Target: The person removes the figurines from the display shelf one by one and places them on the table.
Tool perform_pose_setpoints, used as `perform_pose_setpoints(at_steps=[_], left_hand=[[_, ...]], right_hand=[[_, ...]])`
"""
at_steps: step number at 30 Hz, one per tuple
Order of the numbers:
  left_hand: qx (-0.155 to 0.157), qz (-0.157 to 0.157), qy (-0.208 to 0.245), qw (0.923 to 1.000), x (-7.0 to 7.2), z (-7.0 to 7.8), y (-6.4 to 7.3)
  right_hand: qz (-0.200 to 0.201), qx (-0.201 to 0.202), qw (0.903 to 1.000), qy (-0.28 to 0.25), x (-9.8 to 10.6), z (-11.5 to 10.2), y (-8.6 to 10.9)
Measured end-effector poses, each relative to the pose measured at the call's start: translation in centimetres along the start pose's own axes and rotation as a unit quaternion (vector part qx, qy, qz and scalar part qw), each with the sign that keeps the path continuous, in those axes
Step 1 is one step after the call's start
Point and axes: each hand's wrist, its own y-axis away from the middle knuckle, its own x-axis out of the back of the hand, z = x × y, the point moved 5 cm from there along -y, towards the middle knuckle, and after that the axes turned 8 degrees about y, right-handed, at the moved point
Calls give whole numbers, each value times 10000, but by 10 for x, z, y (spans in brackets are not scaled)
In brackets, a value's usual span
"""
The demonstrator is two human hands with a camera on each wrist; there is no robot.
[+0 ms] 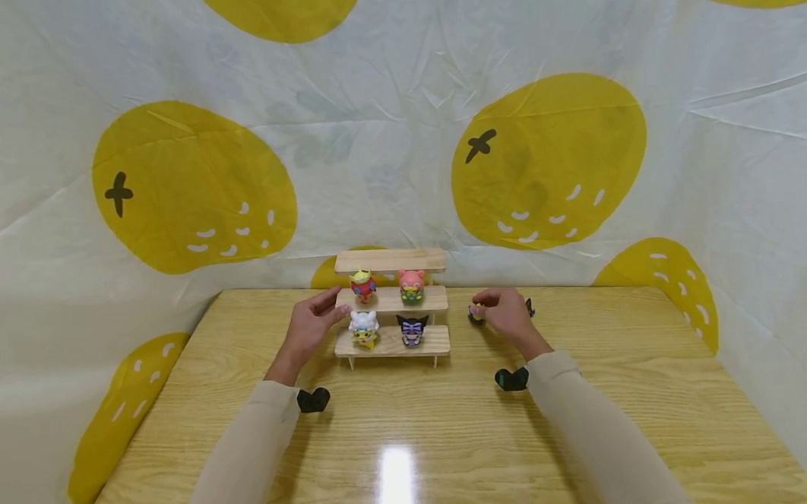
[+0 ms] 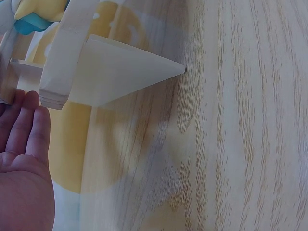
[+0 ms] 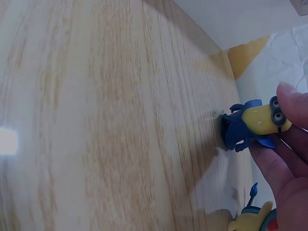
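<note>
On shelf [image 1: 388, 301] sit 4 figs [image 1: 411, 288], 2 mid, 2 btm; R fingers [image 3: 269, 163] pinch minion [image 3: 259, 119], L fingers [image 2: 37, 132] straight.

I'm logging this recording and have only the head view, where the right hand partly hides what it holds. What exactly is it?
Observer: The right wrist view shows a small yellow-and-blue figurine with two round goggle eyes, pinched by the right hand.

Operator: Something dark shows just to the right of that hand. What is it?

Observer: Another figurine, yellow with teal and red parts, though the frame cuts part of it off.

Operator: I see the supports of the tiered pale wooden shelf only edge-on. What shape are they?

Observer: In the left wrist view, the one visible is a whitish triangular panel, narrowing toward the wood-grain tabletop.
</note>
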Motion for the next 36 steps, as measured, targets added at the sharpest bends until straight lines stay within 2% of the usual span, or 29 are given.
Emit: perform_pose_setpoints(at_steps=[12,29,36], left_hand=[[30,-89,-59,9999,-2,2,1],[24,-93,5,10000,-3,3,1],[4,-80,-30,10000,-1,3,3]], right_hand=[[-114,253,9996,82,2,1,1],[-279,1,9994,-184,6,-6,4],[-95,300,9979,-563,14,-22,4]])
